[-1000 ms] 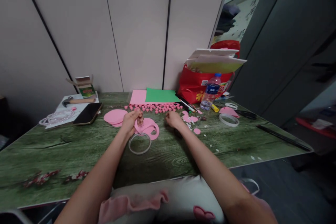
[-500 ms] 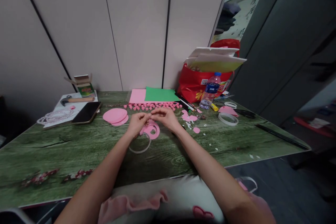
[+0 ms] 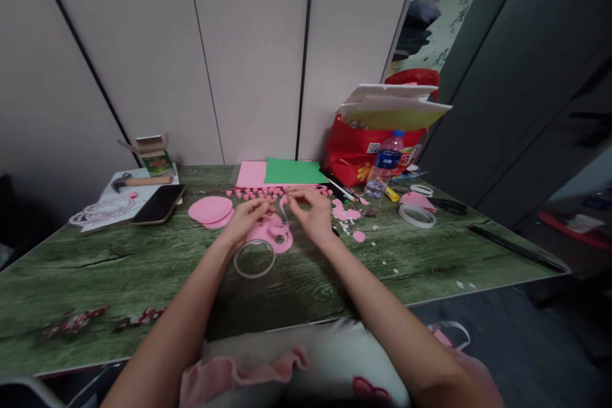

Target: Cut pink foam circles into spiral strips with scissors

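My right hand (image 3: 310,212) pinches the upper end of a thin, curling pink paper strip (image 3: 284,207) between thumb and fingertips. The strip hangs toward a ring-shaped pink paper cut-out (image 3: 287,243) on the table. A short gap to the left, my left hand (image 3: 246,220) has its thumb and fingers drawn together; whatever lies between them is too small to make out. Pink paper pieces (image 3: 262,231) lie under and beside the left fingers. Just below that hand, a clear tape ring (image 3: 255,259) rests on the green wood-patterned table (image 3: 157,274).
Rows of small pink rolled pieces (image 3: 253,192) lie beyond my hands, before pink and green sheets (image 3: 294,172). Pink discs (image 3: 210,210), a phone (image 3: 159,205) and a hammer (image 3: 143,182) are left. At right stand a water bottle (image 3: 385,166) and red bag (image 3: 347,153).
My hands, which met at the fingertips, have moved apart. The right hand has shifted right, and the curling pink strip now shows between them.
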The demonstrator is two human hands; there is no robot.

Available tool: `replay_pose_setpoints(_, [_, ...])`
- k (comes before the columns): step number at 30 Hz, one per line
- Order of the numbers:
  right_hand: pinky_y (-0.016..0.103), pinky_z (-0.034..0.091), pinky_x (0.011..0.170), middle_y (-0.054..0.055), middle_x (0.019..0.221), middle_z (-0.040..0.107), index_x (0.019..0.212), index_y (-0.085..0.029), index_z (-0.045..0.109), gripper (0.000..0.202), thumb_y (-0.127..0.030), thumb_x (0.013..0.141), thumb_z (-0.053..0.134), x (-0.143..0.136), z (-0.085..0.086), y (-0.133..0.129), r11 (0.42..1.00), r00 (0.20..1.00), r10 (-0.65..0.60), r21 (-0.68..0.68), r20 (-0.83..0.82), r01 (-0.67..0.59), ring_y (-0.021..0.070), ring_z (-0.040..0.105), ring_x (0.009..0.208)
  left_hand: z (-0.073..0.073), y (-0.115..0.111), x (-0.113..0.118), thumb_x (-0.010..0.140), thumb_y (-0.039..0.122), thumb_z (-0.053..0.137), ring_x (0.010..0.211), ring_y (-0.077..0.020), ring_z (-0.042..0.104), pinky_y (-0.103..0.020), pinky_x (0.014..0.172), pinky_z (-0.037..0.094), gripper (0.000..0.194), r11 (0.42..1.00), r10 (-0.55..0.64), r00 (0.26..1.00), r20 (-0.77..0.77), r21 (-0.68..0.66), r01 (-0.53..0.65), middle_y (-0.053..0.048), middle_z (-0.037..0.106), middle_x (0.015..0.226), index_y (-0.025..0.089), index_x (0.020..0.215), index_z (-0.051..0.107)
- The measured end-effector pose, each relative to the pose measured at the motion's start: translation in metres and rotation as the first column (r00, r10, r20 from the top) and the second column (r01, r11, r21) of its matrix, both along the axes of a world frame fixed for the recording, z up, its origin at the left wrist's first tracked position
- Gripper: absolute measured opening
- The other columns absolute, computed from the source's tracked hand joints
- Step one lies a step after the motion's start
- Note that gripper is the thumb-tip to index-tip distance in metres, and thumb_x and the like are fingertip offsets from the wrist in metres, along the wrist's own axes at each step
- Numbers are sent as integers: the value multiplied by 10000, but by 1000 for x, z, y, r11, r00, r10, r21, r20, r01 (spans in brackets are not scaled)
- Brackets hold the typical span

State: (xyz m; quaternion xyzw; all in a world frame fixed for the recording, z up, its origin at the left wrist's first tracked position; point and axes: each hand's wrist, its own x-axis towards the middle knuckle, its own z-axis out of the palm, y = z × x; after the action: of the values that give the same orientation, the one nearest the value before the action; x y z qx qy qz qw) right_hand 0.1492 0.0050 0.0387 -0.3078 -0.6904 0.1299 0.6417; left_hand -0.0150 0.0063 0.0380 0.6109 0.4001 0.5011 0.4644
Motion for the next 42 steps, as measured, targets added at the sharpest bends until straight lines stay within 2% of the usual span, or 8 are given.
replay_pose_setpoints(3, [290, 512, 687, 71, 844, 664, 723, -152, 629, 102, -230, 713, 565, 8, 4, 6, 987, 973, 31, -147, -230, -66, 161, 623, 768, -3, 1, -13, 531, 322, 698, 626, -146, 542, -241, 592, 402, 279, 998, -26, 879, -476, 40, 51, -38, 640, 685, 123, 724, 665])
replay_pose_setpoints(6, [302, 517, 687, 69, 810, 676, 726, -140, 633, 140, -262, 661, 610, 16, 2, 13, 964, 940, 28, -241, -341, -117, 162, 630, 708, -11, 2, -21, 435, 208, 724, 546, -128, 509, -216, 519, 368, 240, 987, -150, 705, -693, -68, 144, -4, 598, 564, 116, 646, 657])
replay_pose_setpoints(11, [318, 526, 686, 45, 768, 680, 766, -148, 638, 196, -288, 628, 632, 20, -9, 23, 936, 919, 34, -310, -394, -167, 147, 628, 627, -16, 4, -31, 506, 122, 592, 472, -101, 475, -188, 459, 324, 108, 983, -176, 665, -726, -94, 158, 17, 551, 479, 121, 601, 643])
replay_pose_setpoints(16, [329, 527, 699, 45, 777, 684, 738, -159, 636, 184, -285, 605, 648, 20, -19, 28, 909, 889, 41, -351, -457, -222, 163, 636, 663, -3, 4, -45, 554, 172, 558, 496, -116, 493, -186, 461, 333, 130, 983, -154, 795, -587, -12, 181, -12, 599, 547, 149, 631, 660])
replay_pose_setpoints(24, [335, 530, 656, 24, 654, 663, 723, -155, 632, 263, -307, 525, 717, 20, -30, 33, 867, 845, 37, -403, -533, -293, 159, 622, 596, -6, 12, -92, 416, 66, 560, 430, -141, 483, -212, 450, 330, 112, 992, 102, 702, -705, 16, -128, -3, 559, 413, 157, 441, 620])
replay_pose_setpoints(29, [319, 524, 625, 13, 629, 653, 689, -160, 636, 268, -308, 492, 741, 15, -28, 28, 838, 830, 83, -413, -551, -358, 151, 610, 571, 0, 5, -43, 560, 230, 648, 680, -188, 583, -246, 625, 418, 182, 932, 334, 822, -461, 292, -215, -61, 679, 745, 169, 727, 687])
replay_pose_setpoints(34, [301, 519, 627, 0, 625, 649, 643, -160, 639, 229, -291, 486, 745, 13, -33, 25, 823, 812, 93, -414, -577, -388, 136, 603, 567, -8, -9, 19, 631, 359, 640, 732, -206, 612, -294, 709, 441, 417, 984, 102, 895, -434, 178, -26, -75, 686, 802, 134, 981, 624])
replay_pose_setpoints(42, [323, 510, 762, -2, 613, 662, 613, -151, 644, 281, -259, 398, 789, 20, -48, 34, 733, 689, 36, -449, -724, -511, 143, 632, 604, -20, -9, 9, 594, 241, 661, 843, -231, 592, -320, 787, 415, 306, 953, 88, 815, -572, 288, 100, -69, 678, 897, 176, 893, 666])
